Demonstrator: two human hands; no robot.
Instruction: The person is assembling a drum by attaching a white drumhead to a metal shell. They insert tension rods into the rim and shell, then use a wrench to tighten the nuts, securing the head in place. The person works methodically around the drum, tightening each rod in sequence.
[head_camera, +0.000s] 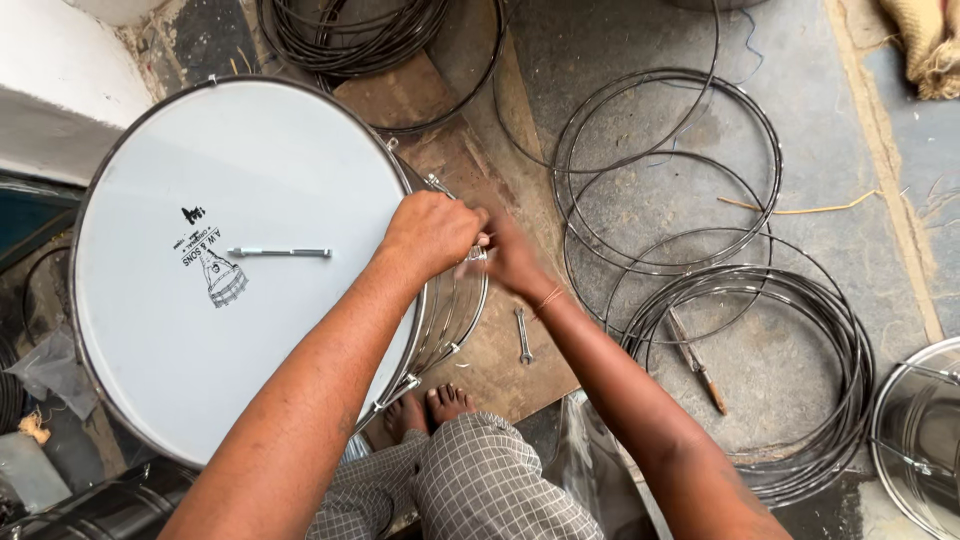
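A big drum with a white head (180, 330) and a shiny metal shell (455, 310) stands on the floor at the left. My left hand (432, 232) is closed in a fist at the drum's right rim, gripping a small metal fitting there. My right hand (512, 255) meets it from the right, fingers pinched on the same fitting; what is between them is hidden. A slim metal tool (280, 252) lies on the drum head.
A small spanner (522, 335) lies on a wooden board (470, 150) by the drum. Several black wire hoops (765, 300) are spread on the floor at the right, with a wooden-handled tool (697, 362) among them. A metal shell (915, 435) stands at the right edge. My bare feet (428, 408) are below.
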